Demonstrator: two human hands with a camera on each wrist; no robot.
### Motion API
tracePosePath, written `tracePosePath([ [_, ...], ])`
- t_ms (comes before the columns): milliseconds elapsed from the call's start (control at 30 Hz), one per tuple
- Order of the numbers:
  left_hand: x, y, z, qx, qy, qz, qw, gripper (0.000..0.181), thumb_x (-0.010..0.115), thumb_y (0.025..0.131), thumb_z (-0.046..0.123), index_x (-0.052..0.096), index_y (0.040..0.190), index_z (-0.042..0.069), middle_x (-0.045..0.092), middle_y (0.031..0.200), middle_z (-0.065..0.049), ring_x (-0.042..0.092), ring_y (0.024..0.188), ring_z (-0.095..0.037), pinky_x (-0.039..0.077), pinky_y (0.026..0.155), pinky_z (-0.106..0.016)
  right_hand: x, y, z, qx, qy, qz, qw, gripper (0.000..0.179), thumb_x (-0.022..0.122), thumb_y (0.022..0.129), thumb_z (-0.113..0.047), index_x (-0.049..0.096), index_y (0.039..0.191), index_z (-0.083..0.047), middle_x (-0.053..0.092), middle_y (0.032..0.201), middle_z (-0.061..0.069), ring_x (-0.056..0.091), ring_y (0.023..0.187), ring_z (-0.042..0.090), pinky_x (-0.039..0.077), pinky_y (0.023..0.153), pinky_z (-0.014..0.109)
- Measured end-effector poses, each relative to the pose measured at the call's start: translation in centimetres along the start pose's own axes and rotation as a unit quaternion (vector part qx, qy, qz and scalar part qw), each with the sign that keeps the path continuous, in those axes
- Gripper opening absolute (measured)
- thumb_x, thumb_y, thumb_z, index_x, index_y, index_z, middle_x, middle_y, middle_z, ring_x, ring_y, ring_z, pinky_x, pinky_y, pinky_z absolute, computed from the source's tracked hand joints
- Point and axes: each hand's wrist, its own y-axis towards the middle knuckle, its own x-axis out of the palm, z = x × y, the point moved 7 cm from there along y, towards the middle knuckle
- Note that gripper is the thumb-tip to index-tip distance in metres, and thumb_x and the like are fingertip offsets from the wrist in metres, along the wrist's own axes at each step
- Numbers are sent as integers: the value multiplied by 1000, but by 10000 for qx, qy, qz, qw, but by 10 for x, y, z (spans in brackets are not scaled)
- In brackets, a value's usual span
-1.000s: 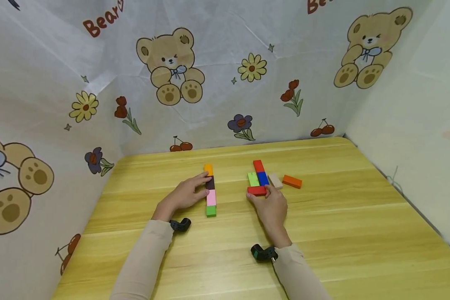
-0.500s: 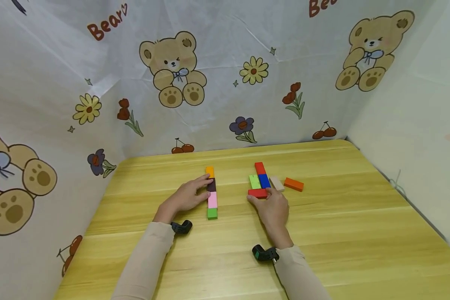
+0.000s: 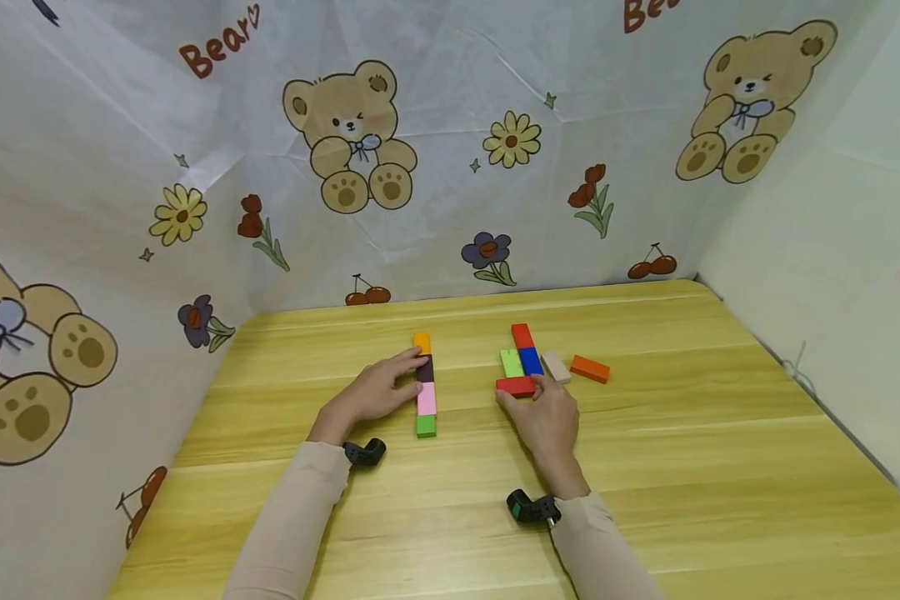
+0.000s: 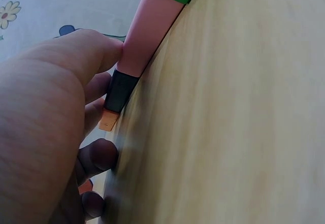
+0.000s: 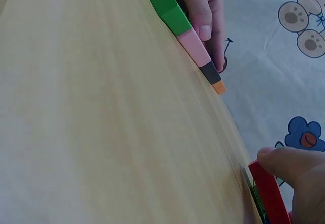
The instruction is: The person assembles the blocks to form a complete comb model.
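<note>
A row of blocks runs away from me in the head view: a green block (image 3: 426,427), a pink block (image 3: 426,399), a dark block (image 3: 425,369) and an orange-yellow block (image 3: 422,343). My left hand (image 3: 375,390) lies at the row's left side, thumb against the pink block and a forefinger reaching the dark one. My right hand (image 3: 547,419) pinches a red block (image 3: 515,387) between thumb and forefinger at its two ends. Just beyond that block lie a light green block (image 3: 511,363), a blue block (image 3: 530,361) and a second red block (image 3: 522,335).
A beige block (image 3: 556,367) and an orange block (image 3: 590,369) lie to the right of the blue one. The wooden table (image 3: 690,467) ends at a white bear-print cloth (image 3: 435,175) behind it. Each wrist wears a black camera band (image 3: 532,507).
The whole head view has shifted slightly. Both hands and the blocks keep their places relative to each other.
</note>
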Motion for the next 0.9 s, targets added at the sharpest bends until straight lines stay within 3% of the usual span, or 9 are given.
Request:
tracePosePath([
  [300, -2, 0, 2, -49, -17, -55, 10000, 55, 52, 103, 43, 41, 155, 28, 23, 168, 7, 25, 154, -23, 28, 123, -49, 4, -2, -2, -92, -85, -240, 9996, 69, 81, 74, -60, 72, 121, -11, 56, 77, 2, 52, 68, 21, 36, 56, 29],
  [500, -2, 1, 1, -55, -55, -46, 10000, 55, 53, 103, 42, 41, 155, 29, 23, 168, 7, 24, 154, -23, 27, 123, -50, 5, -1, -8, -184, -38, -344, 9992, 68, 82, 74, -60, 71, 121, -12, 53, 75, 1, 48, 65, 20, 31, 53, 29],
  [900, -3, 0, 1, 22, -34, -6, 10000, 54, 53, 103, 43, 42, 154, 27, 24, 168, 6, 25, 154, -25, 27, 122, -51, 1, -4, -29, -893, 223, -158, 9956, 66, 87, 72, -53, 72, 119, -10, 52, 74, 4, 43, 64, 17, 29, 55, 28],
])
